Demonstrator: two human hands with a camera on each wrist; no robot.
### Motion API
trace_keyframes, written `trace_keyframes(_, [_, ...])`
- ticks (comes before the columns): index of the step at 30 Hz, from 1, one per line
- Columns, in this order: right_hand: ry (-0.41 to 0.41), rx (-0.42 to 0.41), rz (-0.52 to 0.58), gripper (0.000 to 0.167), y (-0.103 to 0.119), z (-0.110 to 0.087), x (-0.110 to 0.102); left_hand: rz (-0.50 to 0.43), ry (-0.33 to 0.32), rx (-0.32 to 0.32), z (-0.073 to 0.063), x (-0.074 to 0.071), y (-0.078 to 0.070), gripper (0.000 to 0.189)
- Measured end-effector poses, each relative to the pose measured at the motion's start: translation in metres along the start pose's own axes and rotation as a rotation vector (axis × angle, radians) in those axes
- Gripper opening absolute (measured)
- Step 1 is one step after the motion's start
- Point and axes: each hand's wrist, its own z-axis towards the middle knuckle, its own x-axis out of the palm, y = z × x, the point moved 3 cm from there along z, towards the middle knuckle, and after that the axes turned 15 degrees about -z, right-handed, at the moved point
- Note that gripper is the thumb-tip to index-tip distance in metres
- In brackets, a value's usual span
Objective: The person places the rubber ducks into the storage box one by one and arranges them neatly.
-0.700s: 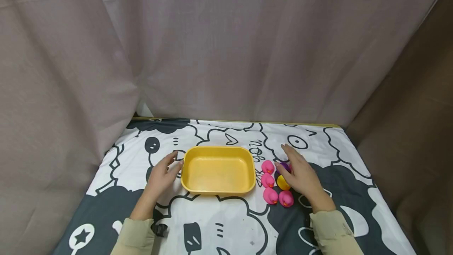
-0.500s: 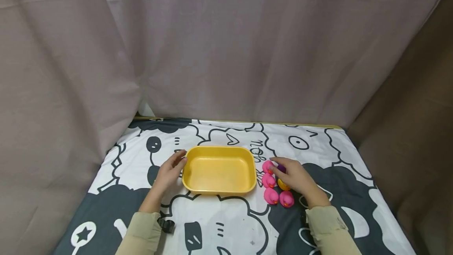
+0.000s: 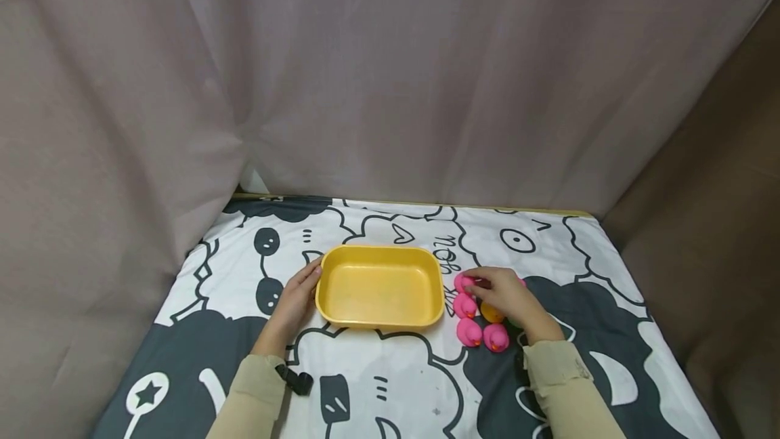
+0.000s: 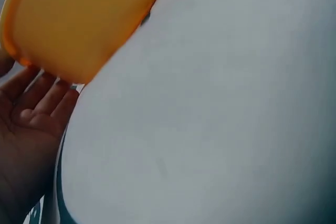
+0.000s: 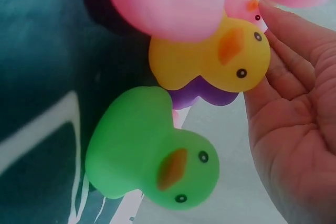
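A yellow tray (image 3: 380,326) lies on the patterned cloth. My left hand (image 3: 300,297) rests at its left end; in the left wrist view the straight fingers (image 4: 52,98) touch the tray wall. To the right of the tray, my right hand (image 3: 506,293) reaches over a group of small rubber ducks. Its thumb and fingertips pinch the farthest pink rubber duck (image 3: 461,283). Under the palm sits a yellow duck (image 3: 492,312). The right wrist view also shows a green duck (image 5: 131,150) and a purple duck (image 5: 202,93), which my hand mostly covers in the head view.
More pink ducks stand close by: one (image 3: 466,305) beside the tray, one (image 3: 469,332) nearer me and one (image 3: 496,338) to its right. Grey curtains (image 3: 390,87) hang behind the table and at both sides. A black wrist strap (image 3: 295,379) is at my left sleeve.
My left hand has moved right, up to the tray's end. My right hand has come down and left over the ducks, its fingers closing on the farthest pink rubber duck.
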Motion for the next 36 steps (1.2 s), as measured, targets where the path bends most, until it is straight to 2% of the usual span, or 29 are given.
trace_keyframes(5, [0.023, 0.034, 0.028, 0.037, -0.001, 0.003, -0.002, -0.1, 0.063, 0.04, 0.003, -0.004, -0.001, 0.051])
trace_keyframes(9, [0.018, 0.044, 0.062, 0.036, -0.002, 0.005, -0.004, -0.215, 0.088, 0.06, 0.005, -0.006, -0.003, 0.049])
trace_keyframes(11, [0.007, 0.05, 0.08, 0.036, -0.003, 0.006, -0.005, -0.235, 0.091, 0.065, 0.005, -0.006, -0.004, 0.048])
trace_keyframes(21, [-0.024, 0.088, 0.162, 0.04, -0.009, 0.008, -0.008, -0.211, 0.097, 0.019, 0.0, -0.007, 0.0, 0.052])
trace_keyframes(31, [-0.101, 0.071, 0.19, 0.041, 0.008, 0.014, -0.023, -0.205, 0.087, 0.024, 0.002, -0.01, 0.001, 0.047])
trace_keyframes(36, [-0.109, 0.047, 0.193, 0.04, 0.019, 0.019, -0.03, -0.207, 0.083, 0.007, 0.003, -0.01, 0.002, 0.047])
